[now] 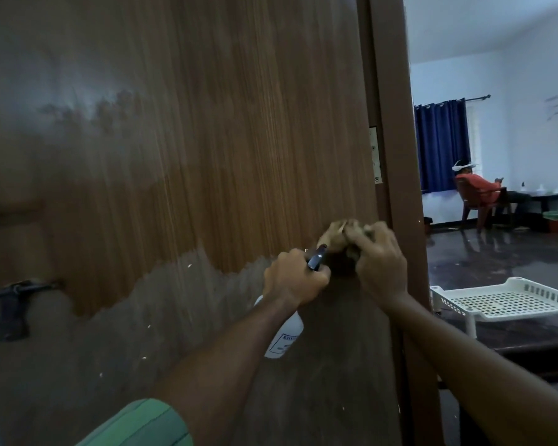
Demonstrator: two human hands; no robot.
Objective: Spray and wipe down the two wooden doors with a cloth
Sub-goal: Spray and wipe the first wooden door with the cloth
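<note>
The wooden door (207, 140) fills most of the view, its striped brown veneer standing close in front of the person. The lower part of the panel looks duller and greyer than the upper part, with a ragged edge between the two and small pale flecks scattered over it. A crumpled brownish cloth (335, 235) lies against the door near its hinged edge, roughly at mid-height. The right hand (380, 262) holds it there, fingers curled over the bunched fabric and clamped on it. Just to its left, the left hand (295, 280) grips the neck of a white spray bottle (287, 334), fingers wrapped tight around it; the dark nozzle (316, 257) points up toward the cloth and nearly touches it, while the labelled body hangs below the fist, tilted. A green sleeve (142, 426) shows at the left forearm.

A metal hinge (375, 154) sits on the door's right edge, against the dark brown frame (397, 123). At the far left edge of the door are a dark latch (13, 304) and a pale fitting above it.

Past the frame, a room opens out with a glossy dark floor (496, 252). A white perforated plastic rack (503, 300) stands near the doorway. Farther back, a person in an orange top (477, 188) sits in a chair by a table, beside blue curtains (442, 143) on a rod.
</note>
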